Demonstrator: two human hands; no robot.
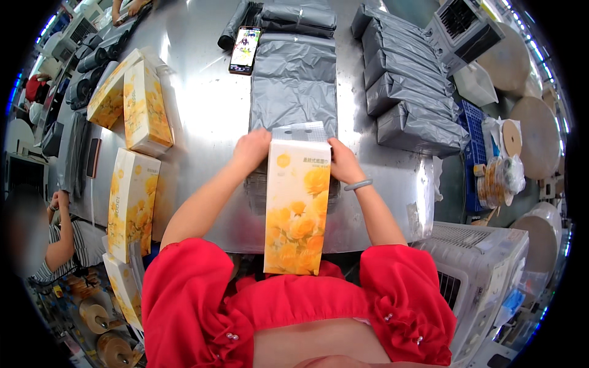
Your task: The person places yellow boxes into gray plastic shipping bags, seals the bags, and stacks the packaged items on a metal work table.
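Note:
A tall tissue pack (296,208), white with yellow flowers and a clear perforated hanging strip at its far end, stands before me over the near part of a stack of grey plastic mailing bags (293,86). My left hand (253,149) is closed at the pack's far left corner. At the far right corner, my right hand (345,162) has its fingers curled round the edge; a grey band circles that wrist. Some fingertips of both hands are hidden behind the pack, so whether they also pinch the bag beneath cannot be seen.
More flowered tissue packs (132,205) line the left side of the metal table (205,116). A lit phone (245,50) lies by the bags. Filled grey parcels (417,126) form a row at right, near a blue crate (472,141). Another person's hands (59,199) show at far left.

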